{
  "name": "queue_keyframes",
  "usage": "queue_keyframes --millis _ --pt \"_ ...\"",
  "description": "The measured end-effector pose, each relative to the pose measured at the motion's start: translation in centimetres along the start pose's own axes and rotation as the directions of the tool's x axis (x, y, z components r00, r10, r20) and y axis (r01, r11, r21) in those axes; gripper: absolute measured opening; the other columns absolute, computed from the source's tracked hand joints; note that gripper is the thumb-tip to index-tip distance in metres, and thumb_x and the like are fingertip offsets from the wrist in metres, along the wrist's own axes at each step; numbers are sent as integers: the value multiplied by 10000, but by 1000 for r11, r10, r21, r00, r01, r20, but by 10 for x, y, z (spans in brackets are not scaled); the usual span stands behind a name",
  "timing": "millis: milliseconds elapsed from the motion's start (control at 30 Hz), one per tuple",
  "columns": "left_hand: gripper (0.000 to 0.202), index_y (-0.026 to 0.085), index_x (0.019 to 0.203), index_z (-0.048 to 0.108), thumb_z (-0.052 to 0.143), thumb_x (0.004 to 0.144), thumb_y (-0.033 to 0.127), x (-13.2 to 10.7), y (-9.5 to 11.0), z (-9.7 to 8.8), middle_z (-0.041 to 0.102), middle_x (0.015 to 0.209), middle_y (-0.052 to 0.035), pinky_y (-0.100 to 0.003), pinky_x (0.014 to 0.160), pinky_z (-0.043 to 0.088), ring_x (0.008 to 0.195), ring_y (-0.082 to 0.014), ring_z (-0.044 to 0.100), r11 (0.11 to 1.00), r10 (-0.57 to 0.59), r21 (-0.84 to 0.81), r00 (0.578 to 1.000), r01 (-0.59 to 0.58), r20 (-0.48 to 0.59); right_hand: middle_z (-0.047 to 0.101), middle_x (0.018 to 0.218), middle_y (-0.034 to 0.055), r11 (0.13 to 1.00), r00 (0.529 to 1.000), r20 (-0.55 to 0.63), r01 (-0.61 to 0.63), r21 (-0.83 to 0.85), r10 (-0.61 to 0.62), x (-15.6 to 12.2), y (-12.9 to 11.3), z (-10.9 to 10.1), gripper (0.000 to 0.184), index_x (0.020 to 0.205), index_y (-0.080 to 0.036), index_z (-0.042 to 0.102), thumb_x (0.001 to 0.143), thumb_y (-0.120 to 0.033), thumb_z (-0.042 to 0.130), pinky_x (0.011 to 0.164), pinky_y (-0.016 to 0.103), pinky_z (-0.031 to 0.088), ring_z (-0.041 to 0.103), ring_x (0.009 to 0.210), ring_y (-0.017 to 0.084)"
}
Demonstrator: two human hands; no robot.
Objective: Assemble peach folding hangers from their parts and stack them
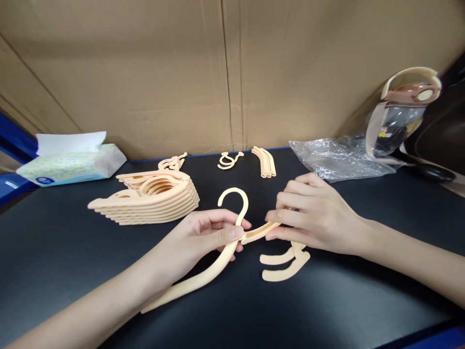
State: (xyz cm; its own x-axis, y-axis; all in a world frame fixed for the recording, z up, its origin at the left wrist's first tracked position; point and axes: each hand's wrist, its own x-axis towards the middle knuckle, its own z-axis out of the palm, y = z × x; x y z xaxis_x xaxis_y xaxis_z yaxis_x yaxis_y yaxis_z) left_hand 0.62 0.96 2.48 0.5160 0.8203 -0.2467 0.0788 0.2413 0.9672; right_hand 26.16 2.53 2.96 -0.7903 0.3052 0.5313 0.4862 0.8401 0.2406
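A cream plastic clothes hanger is held above the black table. My left hand pinches it at the base of the hook, thumb on top. The hook curls upward and the left arm slants toward me. My right hand has its fingers closed around the hanger's right arm, whose grooved side shows near the joint. Its outer end is hidden by the fingers. Just below my right hand is a cream piece with two curved prongs; whether it touches the hand or hanger, I cannot tell.
A stack of folded cream hangers lies left of centre. Behind are small cream parts, several curved strips and more cream pieces. A tissue pack stands left; clear plastic bag and water bottle are right.
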Motion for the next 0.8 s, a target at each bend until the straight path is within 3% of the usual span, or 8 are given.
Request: queue_keyframes --millis 667,800 --pt "313 182 906 735 766 837 486 -2 1 6 708 654 26 -156 621 512 629 -90 642 998 -40 56 999 41 -5 498 577 -35 994 996 85 -28 101 20 -1 -3 0 538 693 -176 657 1058 -487 412 602 295 261 385 575 131" --pt "282 201 939 777 710 894 471 -2 0 7 718 638 32 -125 627 485 626 -73 646 997 -16 78 1000 16 1 509 581 -34 996 998 66 -18 92 12 -2 -2 2 534 683 -176 655 1054 -484 425 604 297 265 385 577 131"
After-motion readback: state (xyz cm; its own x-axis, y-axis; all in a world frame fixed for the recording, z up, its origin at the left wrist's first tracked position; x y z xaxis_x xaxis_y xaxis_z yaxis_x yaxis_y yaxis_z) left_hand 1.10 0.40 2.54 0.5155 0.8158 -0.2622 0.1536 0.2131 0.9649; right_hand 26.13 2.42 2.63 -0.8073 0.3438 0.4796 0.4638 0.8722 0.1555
